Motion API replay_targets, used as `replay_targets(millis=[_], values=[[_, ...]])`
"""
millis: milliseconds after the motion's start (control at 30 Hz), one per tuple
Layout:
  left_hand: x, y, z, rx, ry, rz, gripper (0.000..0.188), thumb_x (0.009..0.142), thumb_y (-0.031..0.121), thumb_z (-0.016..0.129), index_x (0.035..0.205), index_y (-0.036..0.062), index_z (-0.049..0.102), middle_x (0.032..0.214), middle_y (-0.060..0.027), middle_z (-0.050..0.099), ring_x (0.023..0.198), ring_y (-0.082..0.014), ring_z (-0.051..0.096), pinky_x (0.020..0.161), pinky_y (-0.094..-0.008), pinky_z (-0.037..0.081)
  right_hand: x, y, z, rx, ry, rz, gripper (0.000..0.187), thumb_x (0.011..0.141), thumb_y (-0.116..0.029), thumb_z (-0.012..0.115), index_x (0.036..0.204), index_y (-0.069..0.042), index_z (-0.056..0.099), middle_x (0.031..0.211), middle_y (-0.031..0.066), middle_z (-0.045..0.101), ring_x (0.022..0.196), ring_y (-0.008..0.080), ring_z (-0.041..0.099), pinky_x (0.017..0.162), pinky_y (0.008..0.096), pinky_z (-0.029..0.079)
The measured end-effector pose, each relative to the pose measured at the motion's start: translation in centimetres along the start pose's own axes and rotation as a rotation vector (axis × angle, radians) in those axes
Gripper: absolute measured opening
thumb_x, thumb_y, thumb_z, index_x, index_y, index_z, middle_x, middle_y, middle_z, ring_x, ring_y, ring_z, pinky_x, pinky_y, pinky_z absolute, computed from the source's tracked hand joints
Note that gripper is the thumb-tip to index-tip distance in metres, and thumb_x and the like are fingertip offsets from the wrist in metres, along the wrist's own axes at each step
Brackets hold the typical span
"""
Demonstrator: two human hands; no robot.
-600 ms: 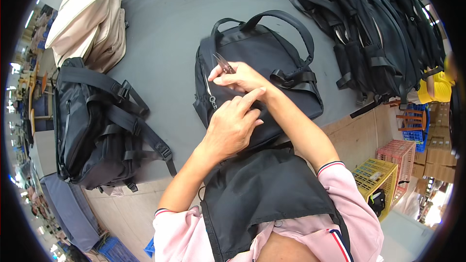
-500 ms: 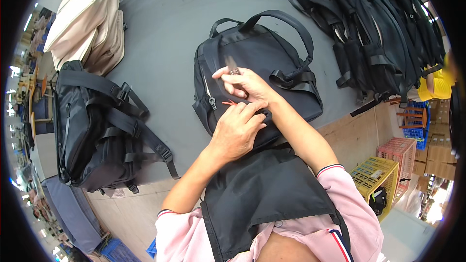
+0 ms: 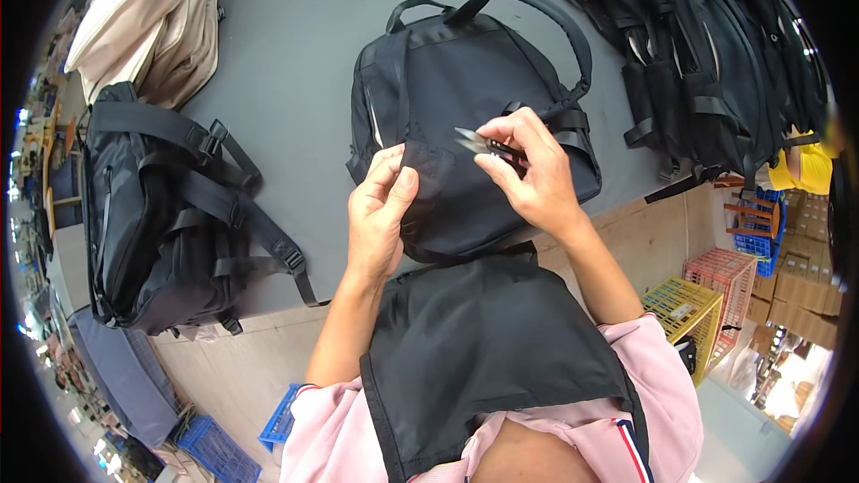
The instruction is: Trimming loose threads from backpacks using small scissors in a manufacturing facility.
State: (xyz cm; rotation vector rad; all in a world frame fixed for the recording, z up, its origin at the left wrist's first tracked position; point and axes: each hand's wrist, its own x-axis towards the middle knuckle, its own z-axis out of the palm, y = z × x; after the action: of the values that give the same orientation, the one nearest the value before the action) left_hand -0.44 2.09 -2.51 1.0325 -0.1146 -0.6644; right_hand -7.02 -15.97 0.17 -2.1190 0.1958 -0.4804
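A black backpack (image 3: pixel 474 72) lies on the grey-covered table in front of me, its top handle and one looped shoulder strap toward the far side. My left hand (image 3: pixel 378 215) is closed at the bag's near left part, fingers and thumb pinching a black shoulder strap (image 3: pixel 404 80) near its lower end. Between the thumb and fingers of my right hand (image 3: pixel 542 177) is a pair of thread snips (image 3: pixel 490 145). Their pale, pointed blades are a little apart and face left, above the bag's panel and away from the strap.
Black backpacks with dangling straps (image 3: pixel 170 215) sit at the table's left edge, beside a beige bag (image 3: pixel 148 18). More black backpacks (image 3: pixel 689 63) are piled at the far right. Yellow (image 3: pixel 684 304) and pink (image 3: pixel 720 282) crates stand on the floor to the right, a blue crate (image 3: pixel 219 449) at lower left.
My hands were together over the bag, with a small orange-red piece at the left fingers; they are now apart. The snips have swung down to point left. The orange-red piece no longer shows.
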Motion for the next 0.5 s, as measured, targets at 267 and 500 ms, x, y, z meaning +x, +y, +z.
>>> replay_targets(millis=[267, 500], values=[[-0.2, 0.0, 0.7, 0.152, -0.042, 0.057, 0.022, 0.09, 0.014, 0.06, 0.106, -0.0027, 0.062, 0.117, -0.0057, 0.045, 0.106, -0.0125, 0.05, 0.093, -0.0261, 0.041, 0.5, -1.0, -1.1, -0.243, -0.097, -0.224, 0.019, 0.073, -0.014, 0.071, 0.09, -0.009, 0.063, 0.078, 0.0022, 0.052, 0.06, 0.0204, 0.055, 0.054, 0.0316, 0.043], [-0.3, -0.5, 0.2, 0.12, -0.034, 0.015, 0.023, 0.09, 0.013, 0.061, 0.106, -0.0029, 0.062, 0.119, -0.0061, 0.044, 0.105, -0.0124, 0.05, 0.092, -0.0257, 0.041, -0.1, 0.3, -0.5, -0.206, -0.05, -0.238, 0.018, 0.072, -0.013, 0.071, 0.088, -0.009, 0.064, 0.075, 0.0017, 0.052, 0.06, 0.019, 0.055, 0.051, 0.03, 0.043]])
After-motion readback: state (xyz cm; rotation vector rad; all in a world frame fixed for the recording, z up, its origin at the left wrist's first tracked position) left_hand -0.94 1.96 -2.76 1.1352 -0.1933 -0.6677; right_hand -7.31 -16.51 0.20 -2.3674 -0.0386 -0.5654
